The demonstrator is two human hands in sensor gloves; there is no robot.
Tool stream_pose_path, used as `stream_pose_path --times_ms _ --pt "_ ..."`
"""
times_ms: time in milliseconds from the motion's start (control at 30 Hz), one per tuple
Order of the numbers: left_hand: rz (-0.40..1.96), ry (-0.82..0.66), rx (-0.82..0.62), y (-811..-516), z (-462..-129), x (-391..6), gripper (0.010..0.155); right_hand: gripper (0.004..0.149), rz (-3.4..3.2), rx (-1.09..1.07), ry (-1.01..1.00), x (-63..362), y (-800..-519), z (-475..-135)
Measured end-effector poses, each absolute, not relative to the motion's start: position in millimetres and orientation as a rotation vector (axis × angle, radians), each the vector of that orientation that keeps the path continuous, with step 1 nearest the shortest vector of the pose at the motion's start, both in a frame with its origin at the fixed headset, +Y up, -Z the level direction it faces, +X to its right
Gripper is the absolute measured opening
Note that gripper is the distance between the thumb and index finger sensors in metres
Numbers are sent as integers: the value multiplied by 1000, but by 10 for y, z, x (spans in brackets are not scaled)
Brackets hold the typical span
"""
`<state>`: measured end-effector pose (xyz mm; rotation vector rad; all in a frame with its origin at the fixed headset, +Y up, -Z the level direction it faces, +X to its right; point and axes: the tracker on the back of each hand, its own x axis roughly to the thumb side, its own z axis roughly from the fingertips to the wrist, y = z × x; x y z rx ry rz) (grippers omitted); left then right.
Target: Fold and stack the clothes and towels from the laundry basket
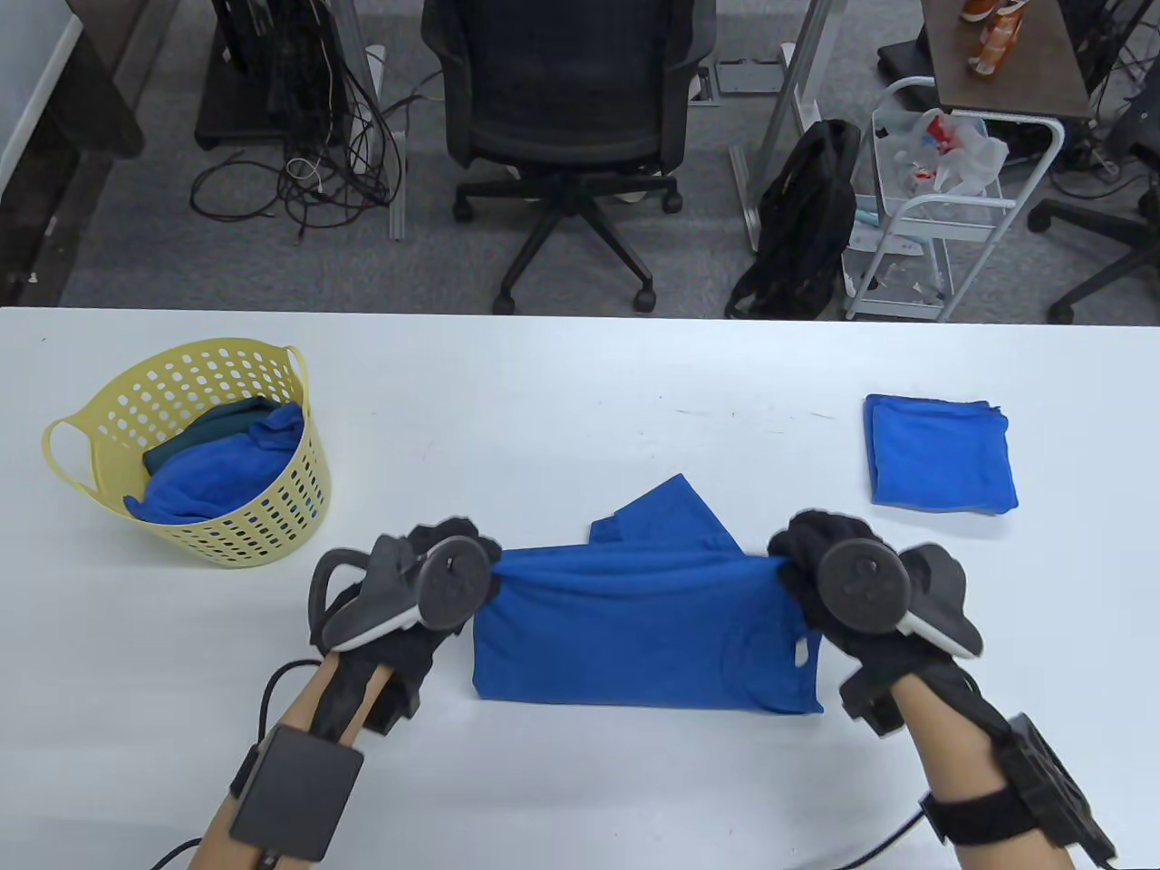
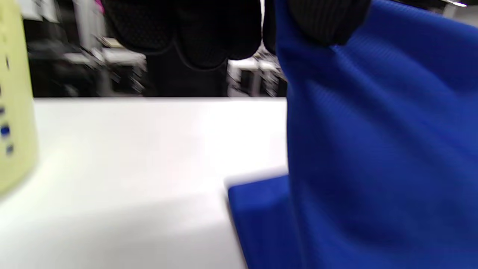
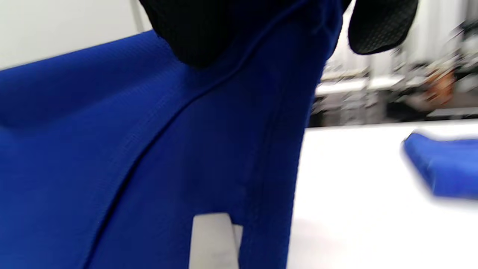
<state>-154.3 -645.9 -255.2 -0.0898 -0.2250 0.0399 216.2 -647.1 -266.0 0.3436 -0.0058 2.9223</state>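
A blue shirt (image 1: 643, 625) lies partly folded at the table's front middle, with a white tag (image 1: 801, 651) near its right edge. My left hand (image 1: 471, 566) grips the shirt's upper left corner and my right hand (image 1: 796, 562) grips its upper right corner, holding that edge lifted off the table. The wrist views show the blue fabric (image 2: 373, 149) (image 3: 130, 157) hanging from the gloved fingers (image 2: 325, 18) (image 3: 194, 30). A folded blue towel (image 1: 941, 452) lies at the right, also in the right wrist view (image 3: 444, 164). A yellow laundry basket (image 1: 272, 521) at the left holds blue and dark green cloth (image 1: 222, 462).
The white table (image 1: 580, 390) spans the view. Beyond its far edge stand an office chair (image 1: 566, 109), a black backpack (image 1: 802, 227), a white cart (image 1: 942, 208) and loose cables on the floor. The basket's side shows in the left wrist view (image 2: 15, 104).
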Motion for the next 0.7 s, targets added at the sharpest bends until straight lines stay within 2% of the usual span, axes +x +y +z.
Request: stream_pose_path --times_ms 67,133,267,433,700 --pt "19 -88 -92 -6560 -2894 -1504 77 51 2975 150 -45 2092 -6537 -2917" --pt "44 -39 -168 -6763 -3087 -1461 83 59 2991 159 128 2003 -6663 -2925" --pt "96 -127 -274 -7187 -3250 -1339 72 56 2999 418 317 1932 -7018 -2628" --pt "10 -138 -311 -7428 -3465 -1258 65 52 2977 584 589 1987 -7343 -2248" --pt "-5 -127 -392 -7544 -3919 -971 67 52 2997 685 614 1940 -7453 -1957"
